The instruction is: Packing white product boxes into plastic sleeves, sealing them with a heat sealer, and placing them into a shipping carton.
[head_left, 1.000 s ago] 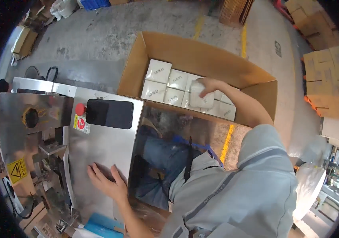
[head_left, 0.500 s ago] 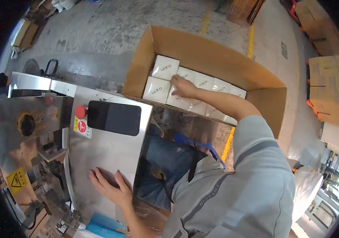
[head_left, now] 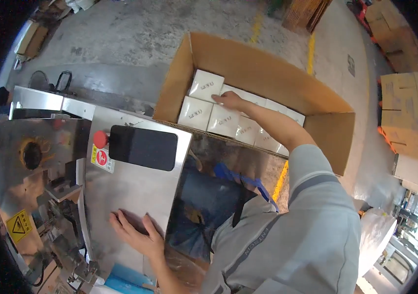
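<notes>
My right hand (head_left: pixel 229 100) reaches into a large open carton (head_left: pixel 272 71). Its fingers are bent close together at the corner of a white pack (head_left: pixel 206 85) at the carton's left end. Whether they grip anything is hidden. Several more white packs with small dark print, such as the front-left pack (head_left: pixel 194 113), stand side by side in two rows. On the bare metal top (head_left: pixel 130 191) of a machine, my left hand (head_left: pixel 138 234) lies flat with its fingers spread, holding nothing.
A black phone (head_left: pixel 143 148) lies on the metal top beside a red push button (head_left: pixel 101 139). Machine parts (head_left: pixel 64 186) with a yellow warning label fill the left. Stacked cartons (head_left: pixel 407 117) stand at the far right. A blue strap (head_left: pixel 240 177) hangs below the carton.
My right hand has shifted slightly right over the packs, showing more of the front row. The left hand rests in the same place.
</notes>
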Demonstrator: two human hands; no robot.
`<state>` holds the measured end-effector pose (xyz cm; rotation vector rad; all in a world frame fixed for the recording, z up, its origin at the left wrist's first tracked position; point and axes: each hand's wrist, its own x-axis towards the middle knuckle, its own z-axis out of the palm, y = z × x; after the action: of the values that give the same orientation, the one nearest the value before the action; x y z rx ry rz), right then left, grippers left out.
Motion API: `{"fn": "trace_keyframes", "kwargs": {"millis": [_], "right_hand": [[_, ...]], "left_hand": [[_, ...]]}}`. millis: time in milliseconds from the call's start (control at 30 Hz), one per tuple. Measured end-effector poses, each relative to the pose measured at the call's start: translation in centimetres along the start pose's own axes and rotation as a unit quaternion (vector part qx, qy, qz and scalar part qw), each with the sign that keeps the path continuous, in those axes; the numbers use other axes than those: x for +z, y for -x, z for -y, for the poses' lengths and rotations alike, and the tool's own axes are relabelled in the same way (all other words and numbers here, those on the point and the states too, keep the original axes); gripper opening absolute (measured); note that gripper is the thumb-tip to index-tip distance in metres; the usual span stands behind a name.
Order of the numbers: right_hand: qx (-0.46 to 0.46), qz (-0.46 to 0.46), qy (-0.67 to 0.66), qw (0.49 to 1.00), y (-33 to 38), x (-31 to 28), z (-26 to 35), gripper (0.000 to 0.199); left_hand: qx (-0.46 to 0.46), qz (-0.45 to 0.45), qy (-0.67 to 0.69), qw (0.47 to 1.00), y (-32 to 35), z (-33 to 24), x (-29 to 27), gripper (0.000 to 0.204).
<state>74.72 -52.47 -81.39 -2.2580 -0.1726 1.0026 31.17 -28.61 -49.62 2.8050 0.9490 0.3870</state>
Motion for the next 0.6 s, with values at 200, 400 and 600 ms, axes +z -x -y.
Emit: {"fn": "trace_keyframes", "kwargs": {"millis": [200,400,600], "right_hand": [[0.043,0.004,-0.338,0.94,-3.4,2.6,2.6,0.068],[0.087,-0.061,-0.381,0.919,-3.4,1.7,2.3,0.063],[-0.046,-0.11,-0.281,0.952,3.2,-1.5,5.4,0.057]], "left_hand": [[-0.017,0.014,-0.014,1.0,0.3,-0.2,-0.3,0.066],[-0.008,0.016,-0.004,1.0,0.1,-0.1,0.1,0.066],[-0.021,0.005,0.008,1.0,0.2,0.1,-0.3,0.065]]}}
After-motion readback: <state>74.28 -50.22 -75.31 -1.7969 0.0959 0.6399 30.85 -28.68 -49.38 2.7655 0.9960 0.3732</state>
